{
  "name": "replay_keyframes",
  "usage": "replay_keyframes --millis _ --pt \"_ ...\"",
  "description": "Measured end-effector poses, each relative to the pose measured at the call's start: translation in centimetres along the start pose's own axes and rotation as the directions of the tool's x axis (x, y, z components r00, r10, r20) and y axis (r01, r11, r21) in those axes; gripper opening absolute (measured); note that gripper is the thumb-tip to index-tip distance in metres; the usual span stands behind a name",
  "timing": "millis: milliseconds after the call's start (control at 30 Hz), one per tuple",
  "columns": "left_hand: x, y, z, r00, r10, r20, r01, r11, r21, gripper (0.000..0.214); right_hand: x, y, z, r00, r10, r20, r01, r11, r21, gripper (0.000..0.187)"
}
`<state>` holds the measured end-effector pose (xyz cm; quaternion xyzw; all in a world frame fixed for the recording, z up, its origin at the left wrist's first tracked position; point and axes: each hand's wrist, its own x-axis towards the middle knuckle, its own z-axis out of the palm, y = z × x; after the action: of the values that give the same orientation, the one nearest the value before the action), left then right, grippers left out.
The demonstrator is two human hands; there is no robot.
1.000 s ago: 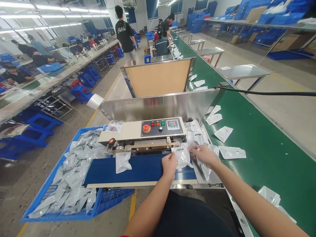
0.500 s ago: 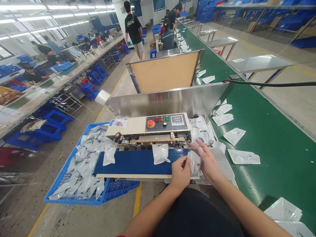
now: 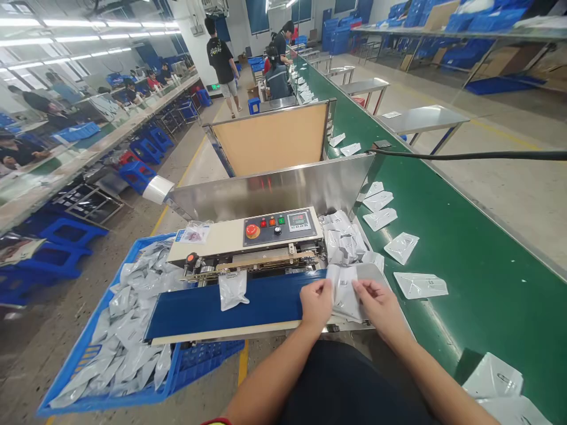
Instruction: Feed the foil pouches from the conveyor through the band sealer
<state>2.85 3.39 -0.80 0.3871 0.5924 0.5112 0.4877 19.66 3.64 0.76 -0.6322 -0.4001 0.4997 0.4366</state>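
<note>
Between my two hands is a whitish pouch (image 3: 344,295), pinched at its left edge by my left hand (image 3: 317,302) and at its upper right by my right hand (image 3: 376,304). Both hands are closed on it, just off the right end of the blue belt (image 3: 270,298). That belt runs along the front of a band sealing machine (image 3: 208,243) with a red button and a small lit display. Another pouch (image 3: 233,290) hangs from the sealing strip over the belt. Behind my right hand lies a heap of pouches (image 3: 343,236).
A blue basket (image 3: 48,396) full of pouches stands at the left end of the machine. On the right runs a green conveyor (image 3: 469,260) with pouches scattered along it. A metal panel (image 3: 274,183) rises behind the machine, and a black cable (image 3: 469,156) crosses the conveyor.
My right hand has gone from spread fingers to gripping the pouch. One pouch has moved left along the sealing strip, and another has left the belt's left end. The view has shifted.
</note>
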Motion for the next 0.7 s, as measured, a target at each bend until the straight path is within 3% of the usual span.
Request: replay_keyframes --millis 100,167,333,433,500,567,600,633,700 --pt "2.2 -0.8 1.0 0.962 -0.236 -0.135 0.219 0.967 -0.132 0.042 2.9 0.7 -0.7 0.985 0.109 -0.130 -0.116 0.992 -0.047 0.049" --pt "3.5 -1.3 1.3 0.933 -0.309 -0.182 0.265 0.936 -0.233 0.041 4.9 0.6 0.0 0.981 0.132 -0.144 -0.141 0.988 -0.059 0.042" --pt "4.7 -2.0 -1.1 0.918 -0.316 -0.240 0.244 0.927 -0.287 0.049 6.4 -1.8 4.7 0.989 0.141 0.053 -0.140 0.990 -0.027 0.040" --pt "4.3 -2.1 -4.2 0.921 -0.279 -0.273 0.201 0.939 -0.280 0.052 4.6 -1.9 5.0 0.986 0.126 0.110 -0.129 0.991 0.026 0.057" --pt "3.4 -1.8 -6.4 0.915 -0.214 -0.341 0.149 0.967 -0.208 0.050 2.9 -0.4 1.8 0.994 0.096 0.052 -0.096 0.995 -0.018 0.068" --pt "2.0 -1.4 -8.6 0.889 -0.111 -0.444 0.081 0.993 -0.086 0.048 1.1 2.5 -4.4 0.990 0.073 -0.124 -0.092 0.984 -0.154 0.072" --pt "1.2 -1.2 -9.7 0.867 -0.049 -0.496 0.042 0.999 -0.026 0.049 0.0 4.4 -8.3 0.966 0.057 -0.253 -0.121 0.962 -0.244 0.070" --pt "0.3 -1.1 -10.6 0.843 0.005 -0.539 0.006 1.000 0.019 0.051 -1.2 6.5 -12.6 0.903 0.032 -0.429 -0.188 0.926 -0.327 0.068" --pt "-1.2 -0.9 -12.1 0.811 0.089 -0.579 -0.069 0.996 0.057 0.051 -4.4 10.8 -21.2 0.682 -0.017 -0.731 -0.414 0.815 -0.405 0.066"
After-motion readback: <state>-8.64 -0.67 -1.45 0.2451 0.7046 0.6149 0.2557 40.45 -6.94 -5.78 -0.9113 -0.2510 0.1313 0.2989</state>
